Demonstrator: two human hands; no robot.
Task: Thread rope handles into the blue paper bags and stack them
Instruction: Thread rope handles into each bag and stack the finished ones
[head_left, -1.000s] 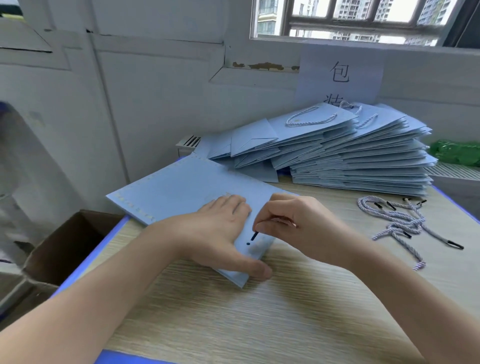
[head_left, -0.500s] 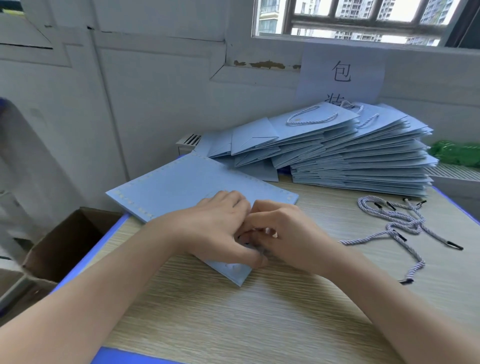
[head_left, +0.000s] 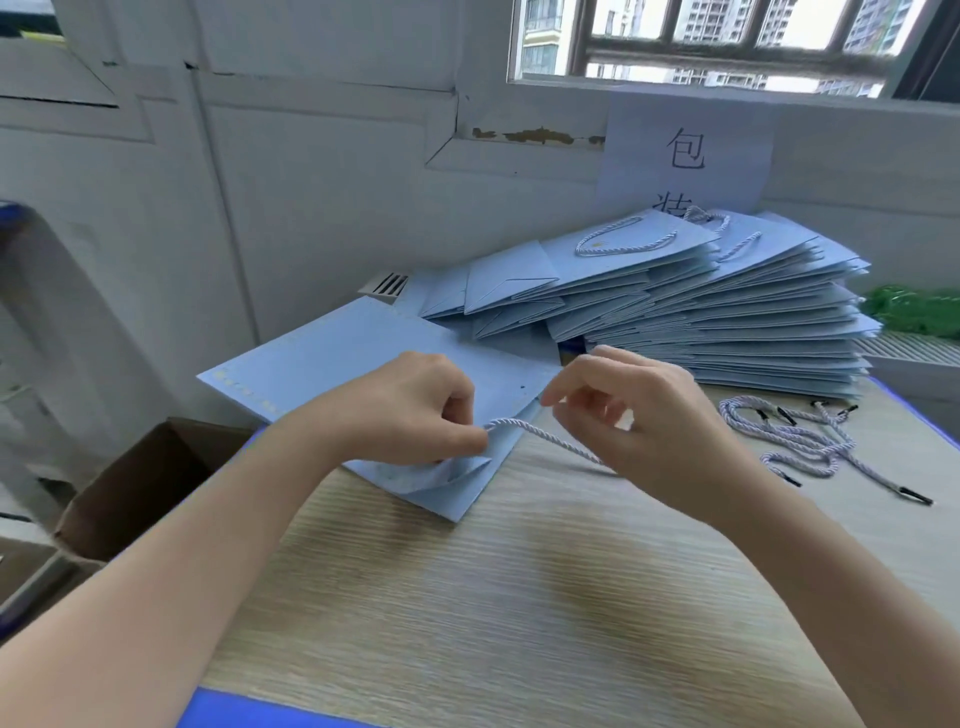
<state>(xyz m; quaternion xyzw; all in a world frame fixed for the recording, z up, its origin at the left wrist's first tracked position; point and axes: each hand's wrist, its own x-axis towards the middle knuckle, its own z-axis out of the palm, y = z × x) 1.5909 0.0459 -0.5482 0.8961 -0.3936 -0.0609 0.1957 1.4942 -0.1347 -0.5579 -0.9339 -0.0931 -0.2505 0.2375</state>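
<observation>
A: Where is the flat pale-blue paper bag (head_left: 363, 358)?

B: On the wood-grain worktop (head_left: 519, 597), its near corner lifted by the left hand (head_left: 410, 415), which also pinches the twisted white-and-lilac rope handle (head_left: 545, 439).

A: Right hand (head_left: 639, 415)?

B: Fingers loosely curled; the rope runs behind it, so I cannot tell its hold.

A: Handling?

B: Paper light, creases easily: hold near the punched holes. Rope limp: take by its stiff tip.
</observation>
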